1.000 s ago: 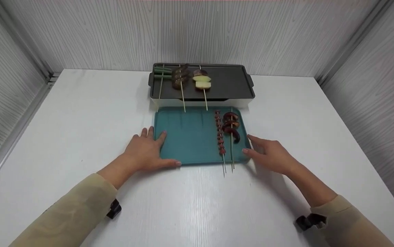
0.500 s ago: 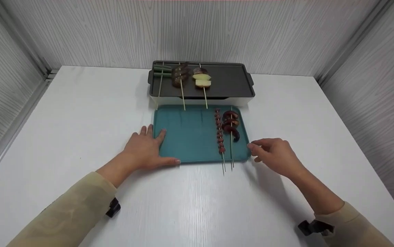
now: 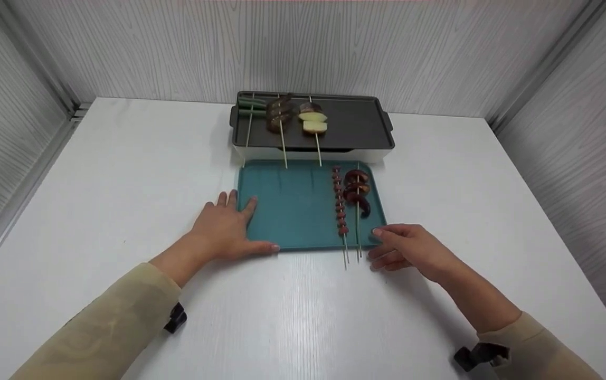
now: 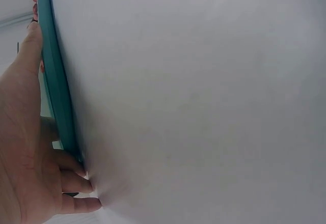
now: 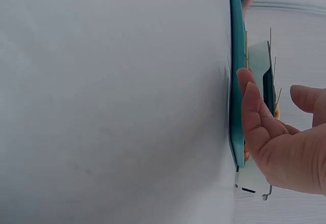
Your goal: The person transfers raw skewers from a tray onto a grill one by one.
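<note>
Teal tray (image 3: 290, 211) lies on white table (image 3: 303, 316), at 6 o'clock of the black griddle (image 3: 353, 124). Left hand (image 3: 221, 229), fingers spread, rests against the tray at 8 o'clock. Right hand (image 3: 411, 248) stands at its 4 o'clock corner, thumb apart from slightly bent fingers; contact cannot be confirmed. Skewer of small red pieces (image 3: 340, 202) and skewer of curled dark-red pieces (image 3: 356, 188) lie toward 3 o'clock.

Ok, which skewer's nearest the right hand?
The skewer of curled reddish pieces, rightmost on the teal tray; the beaded red skewer lies left of it, the other three skewers on the griddle.
</note>
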### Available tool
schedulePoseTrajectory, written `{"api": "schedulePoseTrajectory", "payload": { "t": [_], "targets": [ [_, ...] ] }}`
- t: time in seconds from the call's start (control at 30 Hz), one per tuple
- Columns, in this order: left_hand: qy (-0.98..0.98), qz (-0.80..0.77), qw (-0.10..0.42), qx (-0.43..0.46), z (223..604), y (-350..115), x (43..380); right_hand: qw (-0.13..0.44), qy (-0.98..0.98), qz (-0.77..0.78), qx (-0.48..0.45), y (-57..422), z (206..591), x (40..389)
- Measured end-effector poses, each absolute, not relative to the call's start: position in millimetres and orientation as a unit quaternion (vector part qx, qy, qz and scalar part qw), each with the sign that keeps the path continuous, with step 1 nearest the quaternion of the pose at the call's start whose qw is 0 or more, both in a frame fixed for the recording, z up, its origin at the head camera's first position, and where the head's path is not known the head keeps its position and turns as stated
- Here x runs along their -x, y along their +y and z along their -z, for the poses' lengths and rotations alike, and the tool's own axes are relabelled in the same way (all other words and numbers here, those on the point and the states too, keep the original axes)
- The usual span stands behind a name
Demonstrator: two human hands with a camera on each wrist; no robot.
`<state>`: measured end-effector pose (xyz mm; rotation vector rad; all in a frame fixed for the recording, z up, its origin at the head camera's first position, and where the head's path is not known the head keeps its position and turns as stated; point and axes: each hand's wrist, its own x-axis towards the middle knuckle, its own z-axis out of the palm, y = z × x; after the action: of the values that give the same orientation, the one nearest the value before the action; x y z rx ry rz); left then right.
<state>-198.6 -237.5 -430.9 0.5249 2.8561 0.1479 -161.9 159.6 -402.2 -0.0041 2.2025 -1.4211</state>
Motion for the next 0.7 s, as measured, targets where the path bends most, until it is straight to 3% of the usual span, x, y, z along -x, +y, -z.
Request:
{"api": "schedulePoseTrajectory", "payload": {
  "t": [0.37, 0.7],
  "targets": [
    [0.975, -0.045, 0.117, -0.184, 429, -236, 197, 0.344, 0.712, 0.612, -0.012, 157, 411, 164],
    [0.975, -0.049, 0.12, -0.182, 429, -237, 198, 0.37, 0.678, 0.634, -0.032, 153, 420, 166]
  ]
}}
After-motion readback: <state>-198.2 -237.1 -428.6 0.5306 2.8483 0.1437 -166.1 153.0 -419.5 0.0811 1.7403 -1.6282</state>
